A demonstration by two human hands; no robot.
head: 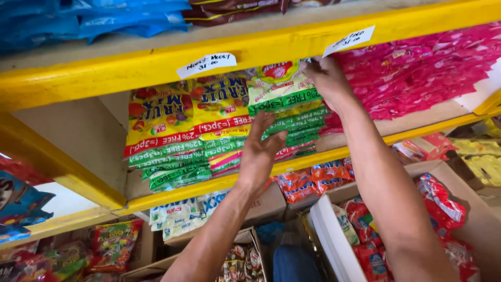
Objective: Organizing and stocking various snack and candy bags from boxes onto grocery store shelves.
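Both hands (292,120) press green candy packs (292,112) between yellow packs (162,112) and pink packets (417,68).

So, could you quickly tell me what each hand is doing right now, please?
Left hand: open, fingers spread against the stacked packets.
Right hand: on the top green packet; grip unclear.

Yellow and green candy bags (209,130) lie stacked on the middle shelf beside pink packets (417,68). Two white paper tags (206,65) hang on the yellow rail above.
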